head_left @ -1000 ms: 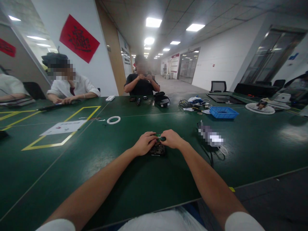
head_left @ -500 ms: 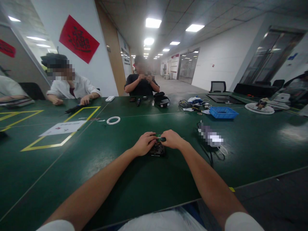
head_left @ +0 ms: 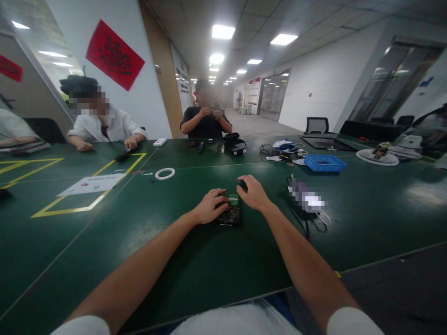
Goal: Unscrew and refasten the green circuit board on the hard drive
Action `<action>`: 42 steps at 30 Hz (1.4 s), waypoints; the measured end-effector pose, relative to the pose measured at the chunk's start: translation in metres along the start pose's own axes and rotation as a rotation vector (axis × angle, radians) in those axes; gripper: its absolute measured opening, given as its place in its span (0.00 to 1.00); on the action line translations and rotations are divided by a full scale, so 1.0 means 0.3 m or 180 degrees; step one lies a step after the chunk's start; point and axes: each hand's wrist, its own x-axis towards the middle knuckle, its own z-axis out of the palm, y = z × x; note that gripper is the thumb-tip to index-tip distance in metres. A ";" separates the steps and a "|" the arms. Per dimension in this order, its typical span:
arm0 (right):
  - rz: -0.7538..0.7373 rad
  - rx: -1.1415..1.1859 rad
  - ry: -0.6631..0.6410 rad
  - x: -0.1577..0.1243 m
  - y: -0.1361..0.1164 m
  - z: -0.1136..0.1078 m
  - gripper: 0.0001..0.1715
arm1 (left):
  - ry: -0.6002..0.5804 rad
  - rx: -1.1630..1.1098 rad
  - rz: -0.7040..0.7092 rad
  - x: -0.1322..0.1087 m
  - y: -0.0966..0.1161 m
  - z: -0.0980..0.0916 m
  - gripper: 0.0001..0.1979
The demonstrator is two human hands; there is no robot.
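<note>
On the tabletop in front of me lies a small black device (head_left: 228, 216), with bare inner parts showing and a green circuit board (head_left: 233, 201) at its far end. My left hand (head_left: 210, 207) grips its left side, fingers reaching over the edge of the board. Just right of and above the board, my right hand (head_left: 253, 193) is raised and closed around a dark, rounded tool handle (head_left: 241, 184). The rest of that tool is hidden or too small to make out.
The green table (head_left: 157, 260) carries a white ring (head_left: 165, 174), a paper sheet (head_left: 91, 184), a blue tray (head_left: 325, 163), a cable bundle (head_left: 268, 150) and a pixelated object with cords (head_left: 307, 197). Two people (head_left: 206, 118) sit across, and another sits at far left.
My right hand has lifted the dark-handled tool off the board, up and to the right, uncovering more of the green board. My left hand stays on the device.
</note>
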 end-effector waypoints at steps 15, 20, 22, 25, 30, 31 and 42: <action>0.0295 0.0429 0.0721 0.007 0.025 0.002 0.22 | -0.0429 0.0238 0.0170 -0.026 0.012 -0.026 0.38; 0.0234 0.0135 0.0530 -0.002 0.023 0.002 0.20 | -0.0375 0.0200 0.0130 -0.028 0.016 -0.023 0.37; 0.0302 0.0054 0.0482 -0.003 0.025 0.003 0.22 | -0.0377 0.0156 0.0107 -0.029 0.016 -0.022 0.37; 0.0355 -0.0001 0.0448 -0.004 0.026 0.005 0.26 | -0.0399 0.0112 0.0107 -0.030 0.017 -0.024 0.36; 0.0412 -0.0021 0.0450 -0.001 0.025 0.012 0.27 | -0.0436 0.0116 0.0081 -0.031 0.022 -0.027 0.37; 0.0426 -0.0028 0.0429 -0.001 0.026 0.015 0.26 | -0.0442 0.0125 0.0082 -0.031 0.023 -0.026 0.37; 0.1251 0.0277 -0.0928 -0.013 0.067 0.054 0.22 | -0.0481 0.0091 0.0047 -0.034 0.017 -0.021 0.35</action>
